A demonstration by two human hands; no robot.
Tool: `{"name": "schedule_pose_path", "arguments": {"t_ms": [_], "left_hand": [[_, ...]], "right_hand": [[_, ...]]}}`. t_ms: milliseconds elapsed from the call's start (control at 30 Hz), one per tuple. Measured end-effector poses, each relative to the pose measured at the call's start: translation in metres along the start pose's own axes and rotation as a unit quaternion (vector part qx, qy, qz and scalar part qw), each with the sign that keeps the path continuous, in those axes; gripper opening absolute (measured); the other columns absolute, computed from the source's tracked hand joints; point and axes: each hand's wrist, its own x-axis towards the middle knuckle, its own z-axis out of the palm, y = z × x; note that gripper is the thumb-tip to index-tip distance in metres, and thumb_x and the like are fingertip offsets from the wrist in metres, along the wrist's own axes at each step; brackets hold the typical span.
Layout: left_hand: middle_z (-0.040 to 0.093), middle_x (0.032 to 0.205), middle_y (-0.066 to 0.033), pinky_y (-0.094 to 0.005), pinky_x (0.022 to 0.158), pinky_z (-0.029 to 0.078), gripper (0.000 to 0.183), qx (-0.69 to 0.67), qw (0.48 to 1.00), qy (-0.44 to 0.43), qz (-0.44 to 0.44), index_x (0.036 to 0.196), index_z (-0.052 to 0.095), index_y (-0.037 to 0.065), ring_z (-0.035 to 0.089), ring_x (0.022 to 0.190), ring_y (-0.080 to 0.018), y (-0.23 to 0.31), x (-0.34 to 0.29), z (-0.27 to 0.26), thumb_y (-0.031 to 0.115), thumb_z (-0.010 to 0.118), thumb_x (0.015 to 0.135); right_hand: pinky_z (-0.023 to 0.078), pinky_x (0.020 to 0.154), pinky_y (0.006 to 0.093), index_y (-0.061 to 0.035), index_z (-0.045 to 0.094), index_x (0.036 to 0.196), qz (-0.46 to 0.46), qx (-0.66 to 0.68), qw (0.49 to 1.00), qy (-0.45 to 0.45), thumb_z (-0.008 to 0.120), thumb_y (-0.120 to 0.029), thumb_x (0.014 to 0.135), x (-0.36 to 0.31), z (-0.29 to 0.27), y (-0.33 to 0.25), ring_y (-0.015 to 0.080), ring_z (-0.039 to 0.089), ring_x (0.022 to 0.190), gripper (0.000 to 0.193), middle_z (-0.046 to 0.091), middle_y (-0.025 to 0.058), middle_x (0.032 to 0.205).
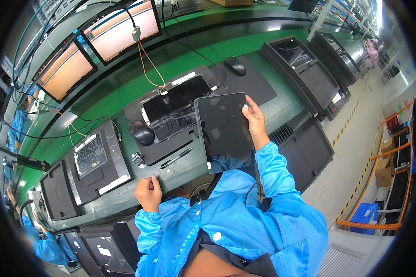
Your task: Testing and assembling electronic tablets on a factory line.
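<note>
Over the near side of the bench (187, 169), the right hand (257, 123) pinches the tablet (224, 129) by its edge, likely to leave its face uncovered; the left hand (149, 194) (apparently empty) curls its fingers inward.

No words or numbers are legible. Content on the monitors (121, 30) is too small to read. The white tag (209, 165) at the tablet's (224, 129) lower-left corner is likewise unreadable. The panel (90, 156) at left bears a ring pattern.
</note>
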Motion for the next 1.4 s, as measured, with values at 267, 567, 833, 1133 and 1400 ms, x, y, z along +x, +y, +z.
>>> {"name": "schedule_pose_path", "arguments": {"t_ms": [267, 567, 833, 1133, 1400], "left_hand": [[0.048, 0.059, -0.0077, -0.0397, 0.049, 0.035, 0.024, 0.005, 1.000, -0.008, -0.003, 0.068, 0.056, 0.004, 0.047, 0.049, -0.0255, -0.0001, 0.0013, 0.0000, 0.004, 0.072, 0.084], [0.047, 0.059, -0.0074, -0.0399, 0.049, 0.035, 0.023, 0.003, 1.000, 0.000, 0.009, 0.068, 0.056, 0.005, 0.047, 0.049, -0.0252, -0.0029, -0.0003, 0.0020, 0.003, 0.072, 0.084], [0.045, 0.058, -0.0077, -0.0397, 0.049, 0.034, 0.025, 0.002, 1.000, -0.008, 0.003, 0.068, 0.055, 0.004, 0.045, 0.049, -0.0248, -0.0037, -0.0010, 0.0018, 0.005, 0.071, 0.086], [0.044, 0.059, -0.0087, -0.0394, 0.049, 0.033, 0.025, 0.000, 1.000, -0.009, 0.007, 0.069, 0.055, 0.003, 0.043, 0.050, -0.0247, -0.0002, 0.0009, 0.0008, 0.006, 0.071, 0.088], [0.045, 0.058, -0.0072, -0.0402, 0.050, 0.034, 0.025, 0.018, 1.000, -0.017, 0.003, 0.067, 0.054, 0.004, 0.045, 0.050, -0.0253, 0.0011, 0.0006, 0.0023, 0.004, 0.071, 0.086]], "right_hand": [[0.049, 0.092, 0.0272, -0.0024, 0.046, 0.148, 0.005, 0.014, 1.000, 0.006, 0.064, -0.009, 0.098, -0.0001, 0.0012, -0.0013, 0.0118, 0.064, 0.099, 0.054, 0.070, 0.0071, 0.110], [0.049, 0.092, 0.0270, -0.0024, 0.045, 0.149, -0.001, 0.000, 1.000, -0.004, 0.065, -0.011, 0.098, -0.0003, -0.0001, -0.0002, 0.0115, 0.064, 0.098, 0.055, 0.071, 0.0074, 0.109], [0.049, 0.091, 0.0268, -0.0019, 0.045, 0.149, -0.009, 0.001, 1.000, -0.006, 0.064, -0.010, 0.098, 0.0013, -0.0026, 0.0030, 0.0114, 0.064, 0.098, 0.055, 0.071, 0.0076, 0.109], [0.049, 0.092, 0.0266, -0.0021, 0.045, 0.149, -0.011, 0.003, 1.000, -0.010, 0.064, -0.010, 0.099, 0.0008, -0.0041, 0.0046, 0.0114, 0.064, 0.099, 0.054, 0.070, 0.0077, 0.110], [0.048, 0.095, 0.0275, -0.0031, 0.044, 0.150, -0.003, 0.028, 1.000, -0.006, 0.063, -0.008, 0.099, -0.0005, -0.0047, 0.0052, 0.0124, 0.064, 0.103, 0.054, 0.070, 0.0073, 0.113]]}}
